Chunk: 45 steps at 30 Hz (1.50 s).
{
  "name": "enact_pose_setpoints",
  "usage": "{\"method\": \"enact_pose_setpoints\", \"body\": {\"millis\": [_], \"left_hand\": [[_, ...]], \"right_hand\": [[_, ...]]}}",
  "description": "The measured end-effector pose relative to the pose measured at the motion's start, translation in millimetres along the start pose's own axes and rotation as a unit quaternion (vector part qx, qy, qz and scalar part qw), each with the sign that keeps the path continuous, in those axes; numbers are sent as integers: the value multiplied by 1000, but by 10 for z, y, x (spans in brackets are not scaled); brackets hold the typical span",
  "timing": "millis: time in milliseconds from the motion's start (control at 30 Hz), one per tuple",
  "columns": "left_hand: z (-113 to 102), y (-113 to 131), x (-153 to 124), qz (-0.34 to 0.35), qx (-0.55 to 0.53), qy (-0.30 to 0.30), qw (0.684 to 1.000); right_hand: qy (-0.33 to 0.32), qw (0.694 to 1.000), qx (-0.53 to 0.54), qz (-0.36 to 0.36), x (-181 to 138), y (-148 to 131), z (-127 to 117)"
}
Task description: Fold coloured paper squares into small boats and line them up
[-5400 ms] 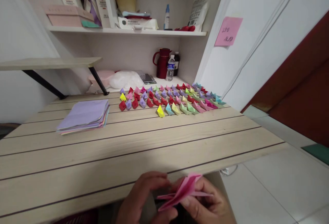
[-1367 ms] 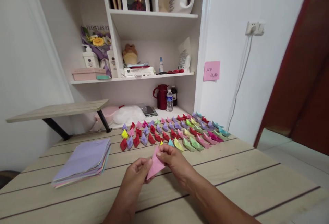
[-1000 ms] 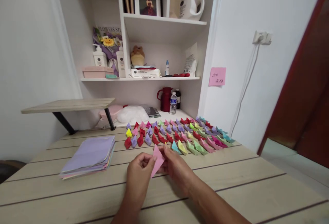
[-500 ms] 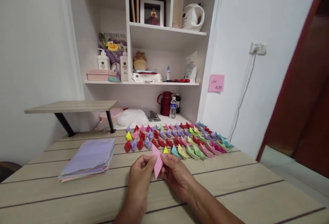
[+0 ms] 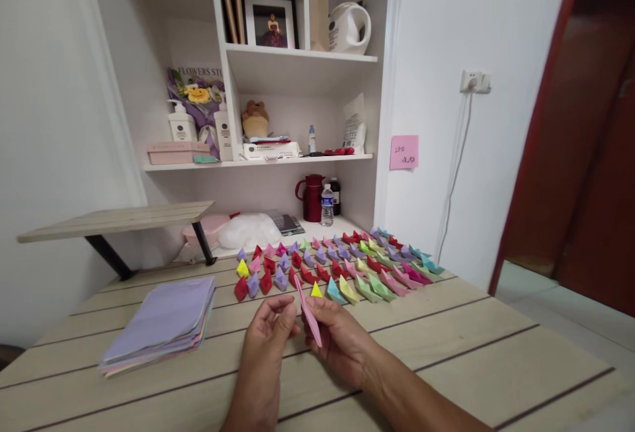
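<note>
A pink folded paper (image 5: 308, 316), narrow and pointed at both ends, is turned nearly edge-on above the table. My right hand (image 5: 342, 339) pinches it between thumb and fingers. Just left of the paper is my left hand (image 5: 268, 343), its fingers loosely curled and the thumb apart from them, holding nothing. Beyond both hands stand rows of small folded paper boats in several colours, among them a yellow boat (image 5: 316, 290), a blue boat (image 5: 336, 292) and a red boat (image 5: 266, 281).
A stack of coloured paper sheets (image 5: 161, 319), purple on top, lies on the slatted table (image 5: 476, 352) at left. Behind it stands a small raised wooden shelf (image 5: 119, 218) on black legs. A red jug (image 5: 312, 198) and a water bottle (image 5: 327, 206) stand in the white shelving.
My left hand has let go of the pink paper and drawn slightly away. The paper has turned from flat-on to edge-on in my right hand. The view has swung a little rightward.
</note>
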<state>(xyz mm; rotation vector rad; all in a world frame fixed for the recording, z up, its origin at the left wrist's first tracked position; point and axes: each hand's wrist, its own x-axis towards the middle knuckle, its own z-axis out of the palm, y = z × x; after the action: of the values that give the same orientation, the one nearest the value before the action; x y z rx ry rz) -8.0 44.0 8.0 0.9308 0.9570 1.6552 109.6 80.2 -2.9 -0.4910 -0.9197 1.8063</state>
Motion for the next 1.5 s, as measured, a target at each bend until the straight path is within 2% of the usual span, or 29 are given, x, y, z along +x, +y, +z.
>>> {"method": "enact_pose_setpoints", "body": {"millis": [500,800,1033,1267,1500], "left_hand": [[-42,36,-21,-34,-42,-43,998],[-21,58,-52,-54,-62,-40,996],[-25,54,-29,-35,-33,-26,998],[-38,-115,80,-34,28,7,999],[-100,-252,143,-75,68,-2,995]], "right_hand": [[-59,996,-63,-5,-38,18,61],[-73,996,-55,6,-19,16,54],[-32,997,-66,-6,3,24,-6],[12,990,-136,-37,8,43,-23],[59,956,-254,-134,62,29,-58]]}}
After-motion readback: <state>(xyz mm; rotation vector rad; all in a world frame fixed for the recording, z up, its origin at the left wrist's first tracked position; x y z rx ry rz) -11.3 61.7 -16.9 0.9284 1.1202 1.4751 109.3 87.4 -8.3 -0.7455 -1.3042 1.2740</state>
